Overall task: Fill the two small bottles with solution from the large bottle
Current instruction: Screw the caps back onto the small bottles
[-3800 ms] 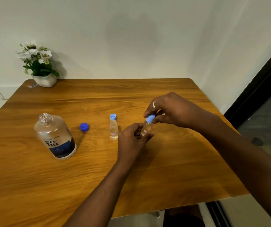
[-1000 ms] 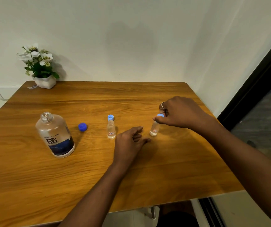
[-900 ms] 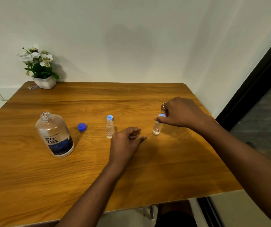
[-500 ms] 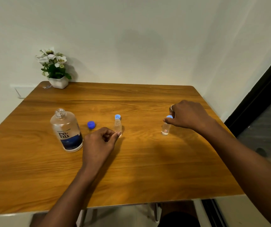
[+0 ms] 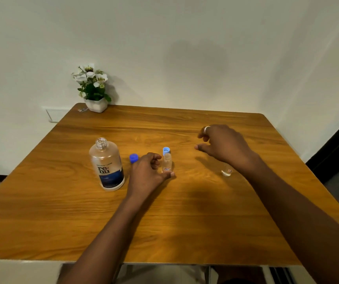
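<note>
The large clear bottle [image 5: 106, 163] with a dark blue label stands uncapped at the left of the wooden table [image 5: 185, 222]. Its dark blue cap [image 5: 133, 158] lies just to its right. One small bottle [image 5: 167, 162] stands open in the middle, its light blue cap [image 5: 166, 150] lying right behind it. My left hand [image 5: 147, 174] is closed on this bottle, thumb at its base and fingers on its left side. The other small bottle [image 5: 227, 172] stands to the right, mostly hidden by my right wrist. My right hand [image 5: 223, 144] hovers with spread fingers and holds nothing.
A white pot of artificial flowers [image 5: 95, 91] stands at the table's far left corner against the wall. A wall socket [image 5: 57, 114] sits left of the table. A dark door frame [image 5: 336, 148] runs along the right.
My right hand has let go of the right small bottle and lifted away to the left. My left hand has moved left and closed on the middle small bottle.
</note>
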